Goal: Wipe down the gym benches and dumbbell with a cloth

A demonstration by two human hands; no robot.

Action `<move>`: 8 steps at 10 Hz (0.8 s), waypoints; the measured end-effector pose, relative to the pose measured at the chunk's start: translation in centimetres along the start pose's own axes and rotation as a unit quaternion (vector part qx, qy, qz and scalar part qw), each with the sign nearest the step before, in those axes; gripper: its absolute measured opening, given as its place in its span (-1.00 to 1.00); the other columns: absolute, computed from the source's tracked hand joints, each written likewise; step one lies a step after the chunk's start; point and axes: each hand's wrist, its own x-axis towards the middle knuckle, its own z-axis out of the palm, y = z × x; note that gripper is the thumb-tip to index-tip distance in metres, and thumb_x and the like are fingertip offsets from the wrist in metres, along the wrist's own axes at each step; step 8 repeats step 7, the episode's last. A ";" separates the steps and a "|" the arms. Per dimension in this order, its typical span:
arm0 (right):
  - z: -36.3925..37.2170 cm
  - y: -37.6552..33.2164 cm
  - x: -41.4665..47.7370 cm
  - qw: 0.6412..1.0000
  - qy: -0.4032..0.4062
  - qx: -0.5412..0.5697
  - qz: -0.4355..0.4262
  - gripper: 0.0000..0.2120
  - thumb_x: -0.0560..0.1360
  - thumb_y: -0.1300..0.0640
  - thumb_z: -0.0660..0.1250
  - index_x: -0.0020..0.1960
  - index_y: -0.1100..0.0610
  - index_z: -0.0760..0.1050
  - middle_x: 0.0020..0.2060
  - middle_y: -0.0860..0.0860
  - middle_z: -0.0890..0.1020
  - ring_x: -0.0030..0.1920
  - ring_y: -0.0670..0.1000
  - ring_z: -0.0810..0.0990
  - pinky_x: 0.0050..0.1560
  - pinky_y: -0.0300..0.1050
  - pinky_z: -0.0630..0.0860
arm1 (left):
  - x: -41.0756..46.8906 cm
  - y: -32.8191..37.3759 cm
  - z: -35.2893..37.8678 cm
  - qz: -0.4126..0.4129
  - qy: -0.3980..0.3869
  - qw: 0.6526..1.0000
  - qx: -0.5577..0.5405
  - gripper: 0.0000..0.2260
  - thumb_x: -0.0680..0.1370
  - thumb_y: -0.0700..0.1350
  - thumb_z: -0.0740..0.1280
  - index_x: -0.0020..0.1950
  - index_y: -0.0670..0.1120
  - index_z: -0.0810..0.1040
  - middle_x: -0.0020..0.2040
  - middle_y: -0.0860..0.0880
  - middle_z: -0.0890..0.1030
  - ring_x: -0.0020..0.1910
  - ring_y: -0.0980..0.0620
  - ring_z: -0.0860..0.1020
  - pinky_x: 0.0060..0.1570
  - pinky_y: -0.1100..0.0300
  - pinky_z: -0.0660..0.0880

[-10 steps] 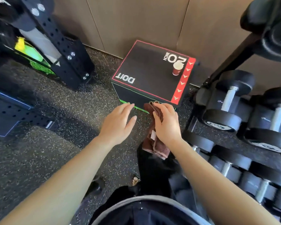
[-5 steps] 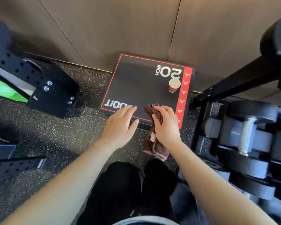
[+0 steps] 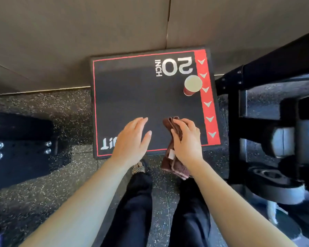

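Note:
A black box [image 3: 132, 97] with red trim and "20 INCH" lettering stands against the wall in front of me. My right hand [image 3: 186, 141] is shut on a brown cloth [image 3: 173, 163], which hangs down past the box's near edge. My left hand [image 3: 132, 139] hovers open, fingers spread, over the box's near part. Dumbbells [image 3: 282, 141] sit on a black rack at the right, partly blurred.
A red paper cup [image 3: 192, 85] stands on the box near its red right strip. A black rack frame [image 3: 257, 72] borders the box on the right. A black steel base with bolts [image 3: 20, 148] lies on the speckled rubber floor at left. My legs [image 3: 137, 211] are below.
I have stepped closer, so the box now lies directly beneath my view. Both hands moved forward over its top; the right still grips the cloth.

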 end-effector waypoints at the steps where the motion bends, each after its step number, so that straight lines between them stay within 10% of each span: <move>1: 3.2 0.0 3.1 1.000 0.012 -0.020 0.018 -0.69 0.57 0.13 0.23 0.31 0.08 0.43 0.32 0.05 0.40 0.25 0.18 0.34 0.24 0.16 0.40 | 2.8 -2.9 0.2 0.020 -0.013 1.000 0.010 -0.58 0.61 0.03 0.09 0.46 -0.03 0.24 0.46 0.01 0.29 0.44 0.05 0.21 0.37 0.08 0.23; 8: 0.5 -3.4 2.4 0.988 0.127 0.004 0.089 -0.56 0.53 -0.03 0.29 0.37 0.04 0.36 0.41 0.02 0.34 0.41 0.09 0.26 0.27 0.16 0.33 | 8.4 0.5 -4.8 0.216 -0.097 0.968 0.078 -0.57 0.61 0.03 0.10 0.46 -0.05 0.25 0.47 -0.02 0.29 0.45 0.02 0.21 0.37 0.09 0.17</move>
